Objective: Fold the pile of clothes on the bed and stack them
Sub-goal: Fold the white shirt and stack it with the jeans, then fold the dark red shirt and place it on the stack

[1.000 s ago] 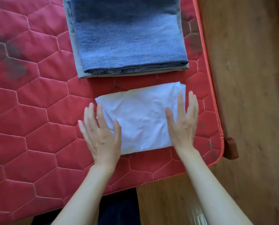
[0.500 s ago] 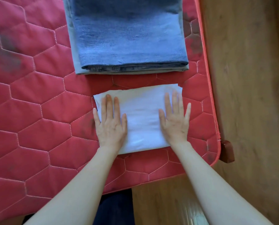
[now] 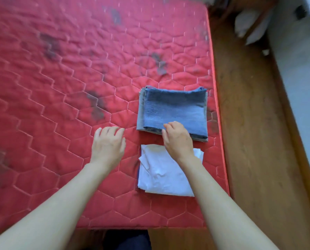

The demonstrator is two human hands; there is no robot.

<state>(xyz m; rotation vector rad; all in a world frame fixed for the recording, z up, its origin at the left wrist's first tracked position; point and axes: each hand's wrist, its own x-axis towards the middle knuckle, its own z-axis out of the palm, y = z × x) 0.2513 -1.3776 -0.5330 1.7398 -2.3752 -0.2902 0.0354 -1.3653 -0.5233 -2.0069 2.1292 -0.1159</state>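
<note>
A folded white garment [image 3: 165,175] lies near the front right corner of the red quilted mattress [image 3: 60,105]. Just beyond it sits a folded stack with a blue denim piece [image 3: 174,109] on top and a grey piece [image 3: 140,112] underneath. My right hand [image 3: 177,139] reaches over the white garment, and its curled fingers and thumb grip the near edge of the blue stack. Over bare mattress to the left of both piles is my left hand [image 3: 108,145], fingers loosely bent and holding nothing.
The mattress's right edge [image 3: 217,105] runs close beside both piles, with wooden floor [image 3: 249,132] beyond it. White bundled things [image 3: 249,24] lie at the far right. Dark stains mark the mattress. My dark trousers [image 3: 129,240] show at the front edge.
Both hands have lifted off the white garment they were pressing flat. The right moved forward to the blue stack, the left went out to the left, and the view pulled back.
</note>
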